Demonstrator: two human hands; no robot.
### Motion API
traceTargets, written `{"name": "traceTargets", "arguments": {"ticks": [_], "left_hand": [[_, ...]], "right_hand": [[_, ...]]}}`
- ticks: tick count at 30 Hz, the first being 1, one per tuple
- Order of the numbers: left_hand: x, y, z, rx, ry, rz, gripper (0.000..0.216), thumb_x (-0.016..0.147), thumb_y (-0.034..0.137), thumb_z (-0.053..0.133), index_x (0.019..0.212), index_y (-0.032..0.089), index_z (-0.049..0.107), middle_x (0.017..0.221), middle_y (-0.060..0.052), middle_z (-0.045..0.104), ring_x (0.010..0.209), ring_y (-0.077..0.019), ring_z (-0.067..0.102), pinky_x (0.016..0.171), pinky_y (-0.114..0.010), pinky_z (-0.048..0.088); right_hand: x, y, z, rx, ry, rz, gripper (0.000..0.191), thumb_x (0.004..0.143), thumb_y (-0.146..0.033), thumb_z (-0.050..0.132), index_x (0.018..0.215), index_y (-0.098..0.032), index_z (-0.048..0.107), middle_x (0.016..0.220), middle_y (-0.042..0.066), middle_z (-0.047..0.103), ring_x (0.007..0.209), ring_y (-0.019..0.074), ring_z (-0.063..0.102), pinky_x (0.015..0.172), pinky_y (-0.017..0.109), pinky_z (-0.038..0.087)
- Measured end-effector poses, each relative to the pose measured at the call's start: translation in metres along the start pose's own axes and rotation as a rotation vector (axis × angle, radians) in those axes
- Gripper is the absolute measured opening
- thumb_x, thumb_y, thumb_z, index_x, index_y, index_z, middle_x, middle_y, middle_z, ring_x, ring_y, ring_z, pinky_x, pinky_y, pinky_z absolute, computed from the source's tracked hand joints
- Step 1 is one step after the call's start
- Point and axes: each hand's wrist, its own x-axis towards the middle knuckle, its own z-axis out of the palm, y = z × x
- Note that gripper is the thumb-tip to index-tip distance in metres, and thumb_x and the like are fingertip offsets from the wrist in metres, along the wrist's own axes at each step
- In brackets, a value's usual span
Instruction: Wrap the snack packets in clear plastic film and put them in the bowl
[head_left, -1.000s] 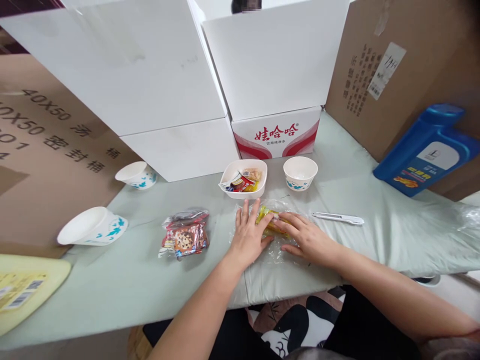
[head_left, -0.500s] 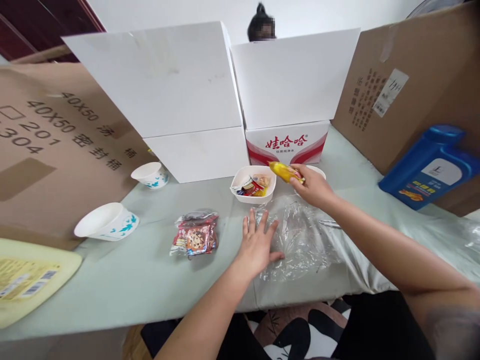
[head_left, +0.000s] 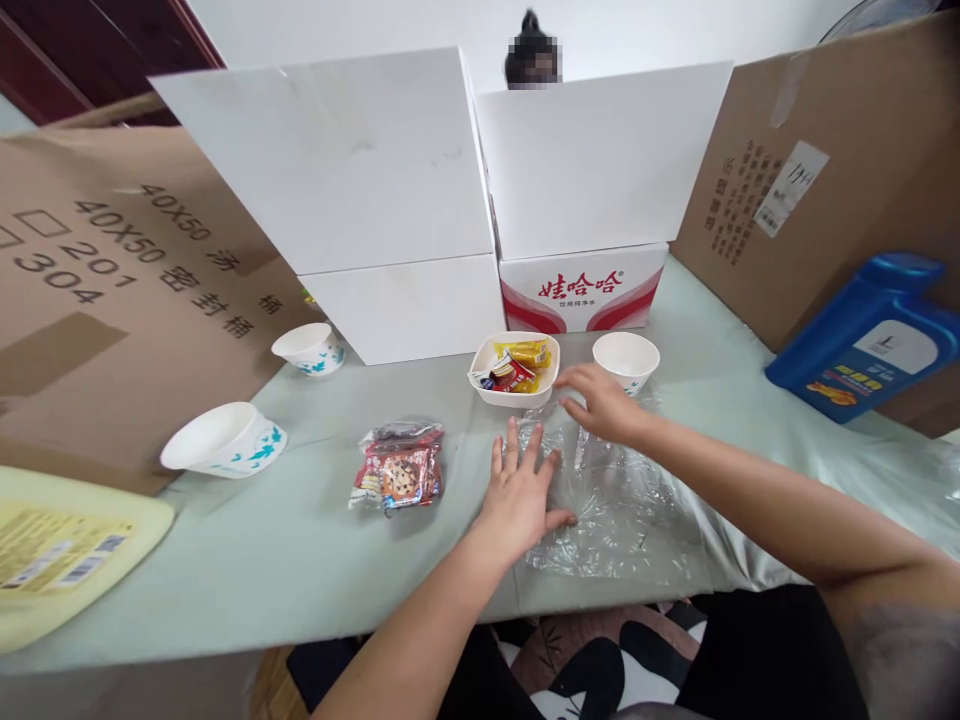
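Observation:
My left hand (head_left: 519, 490) lies flat with its fingers spread, at the left edge of a crumpled clear plastic bag (head_left: 622, 510). Beside the squarish white bowl (head_left: 516, 401), my right hand (head_left: 604, 408) hovers above the bag with its fingers apart and nothing held. Inside that bowl are yellow-wrapped snacks (head_left: 529, 353) and a red-and-white snack packet (head_left: 508, 374). A clear packet of cookies (head_left: 401, 470) with red wrapping rests to the left of my left hand.
Behind my right hand stands a white paper bowl (head_left: 626, 350). Two more paper bowls (head_left: 247, 455) are at left, near a pale yellow bottle (head_left: 67, 560). A blue bottle (head_left: 862, 340) leans at right. White boxes (head_left: 405, 310) and brown cartons (head_left: 135, 330) wall the table; a person's head shows behind.
My right hand has let go of the yellow-wrapped snack, which now lies in the squarish bowl, and has drawn down slightly toward me. My left hand stays flat. The view has shifted slightly.

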Motion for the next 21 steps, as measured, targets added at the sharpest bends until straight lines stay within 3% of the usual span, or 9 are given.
{"name": "traceTargets", "arguments": {"ticks": [3, 5, 8, 10, 11, 15, 21], "left_hand": [[-0.004, 0.007, -0.009, 0.045, 0.037, -0.105, 0.079, 0.054, 0.063, 0.081, 0.112, 0.013, 0.065, 0.156, -0.018, 0.024, 0.141, -0.0546, -0.005, 0.111, -0.070, 0.013], [-0.006, 0.012, -0.017, 0.085, 0.117, -0.156, 0.063, 0.059, 0.059, 0.080, 0.099, 0.012, 0.068, 0.152, -0.019, 0.032, 0.140, -0.0554, 0.005, 0.110, -0.069, 0.020], [-0.003, 0.016, -0.025, 0.055, 0.161, -0.118, 0.028, 0.085, 0.040, 0.064, 0.095, 0.015, 0.067, 0.132, -0.017, 0.055, 0.132, -0.0396, 0.040, 0.104, -0.054, 0.039], [0.002, 0.013, -0.023, 0.008, 0.069, -0.033, 0.022, 0.091, 0.028, 0.056, 0.106, 0.016, 0.065, 0.125, -0.013, 0.060, 0.123, -0.0300, 0.051, 0.101, -0.045, 0.044], [0.004, 0.011, -0.021, 0.002, 0.008, -0.012, 0.027, 0.090, 0.027, 0.056, 0.115, 0.018, 0.062, 0.129, -0.013, 0.058, 0.124, -0.0297, 0.050, 0.102, -0.045, 0.043], [0.012, -0.006, -0.009, 0.049, -0.158, -0.107, 0.060, 0.086, 0.044, 0.062, 0.140, 0.024, 0.046, 0.152, -0.011, 0.037, 0.141, -0.0406, 0.027, 0.108, -0.056, 0.033], [0.015, -0.019, -0.006, 0.043, -0.189, -0.138, 0.068, 0.083, 0.052, 0.062, 0.142, 0.026, 0.043, 0.155, -0.011, 0.033, 0.142, -0.0434, 0.023, 0.108, -0.057, 0.031]], "right_hand": [[-0.059, -0.020, 0.002, -0.071, -0.225, -0.056, 0.040, 0.089, -0.033, 0.055, 0.126, -0.016, 0.059, 0.129, 0.016, 0.058, 0.122, 0.0308, 0.048, 0.102, 0.051, 0.038], [-0.089, -0.031, 0.007, -0.117, -0.409, -0.060, 0.064, 0.086, -0.050, 0.058, 0.139, -0.016, 0.048, 0.146, 0.019, 0.044, 0.137, 0.0377, 0.031, 0.108, 0.058, 0.025], [-0.113, -0.040, 0.010, -0.088, -0.559, -0.055, 0.080, 0.088, -0.065, 0.046, 0.149, -0.015, 0.035, 0.156, 0.019, 0.026, 0.144, 0.0396, 0.014, 0.113, 0.060, 0.011], [-0.116, -0.041, 0.008, -0.049, -0.593, -0.070, 0.087, 0.086, -0.071, 0.043, 0.151, -0.015, 0.029, 0.158, 0.018, 0.020, 0.145, 0.0394, 0.009, 0.114, 0.060, 0.007], [-0.115, -0.040, 0.006, -0.041, -0.600, -0.070, 0.092, 0.083, -0.074, 0.044, 0.152, -0.016, 0.027, 0.158, 0.017, 0.019, 0.145, 0.0399, 0.007, 0.113, 0.061, 0.005], [-0.108, -0.028, -0.005, -0.133, -0.582, 0.058, 0.107, 0.070, -0.080, 0.054, 0.152, -0.016, 0.028, 0.158, 0.018, 0.020, 0.144, 0.0446, 0.005, 0.112, 0.064, 0.008], [-0.106, 0.010, -0.011, -0.312, -0.483, 0.244, 0.089, 0.079, -0.072, 0.053, 0.147, -0.016, 0.039, 0.154, 0.018, 0.031, 0.141, 0.0443, 0.020, 0.111, 0.062, 0.021]]}}
